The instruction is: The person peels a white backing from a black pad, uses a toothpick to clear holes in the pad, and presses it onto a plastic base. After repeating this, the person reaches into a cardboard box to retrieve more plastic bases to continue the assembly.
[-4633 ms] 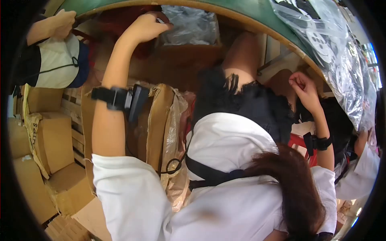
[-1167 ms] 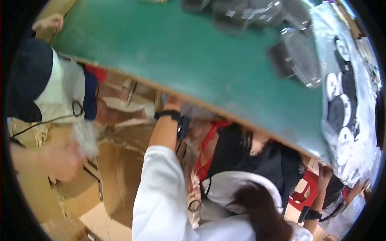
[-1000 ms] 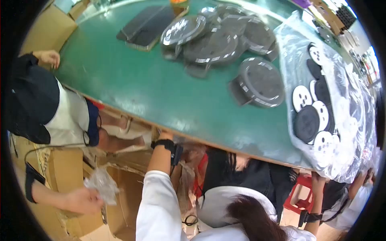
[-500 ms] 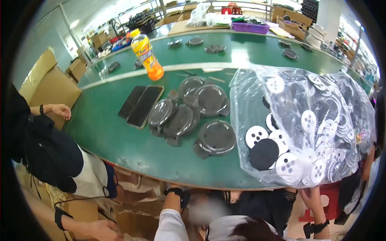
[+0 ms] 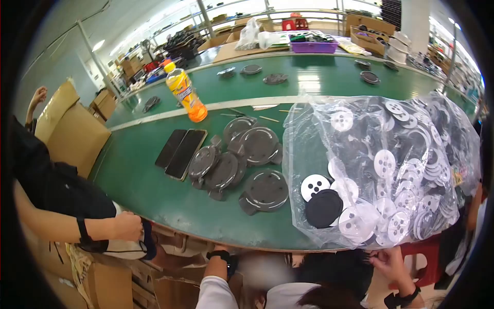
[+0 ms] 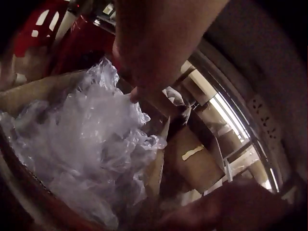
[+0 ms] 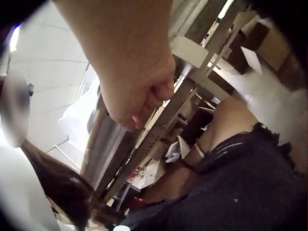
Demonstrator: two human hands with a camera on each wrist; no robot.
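Below the green table's edge, the left hand is hidden in the head view. The left wrist view has the left hand (image 6: 154, 53) above crumpled clear plastic (image 6: 84, 130) in a cardboard box (image 6: 45, 87); one fingertip meets the plastic's upper right side, and its other fingers are too dark to read. My right hand (image 5: 389, 261) is under the table edge, below a large clear bag (image 5: 303, 123) of white and black discs (image 5: 324, 208). The right wrist view shows the right hand (image 7: 144, 86) with loosely curled fingers and nothing visible in them.
On the green table (image 5: 154, 195) lie grey round parts (image 5: 265, 189) and two dark flat devices (image 5: 186, 153); an orange drink bottle (image 5: 186, 95) stands behind. Another person's forearm (image 5: 105, 228) is at left, near cardboard boxes (image 5: 110, 280).
The head view has tilted up from my lap to the table. My left hand has gone under the table edge. At left, the other person's near hand has risen and no longer shows clear plastic.
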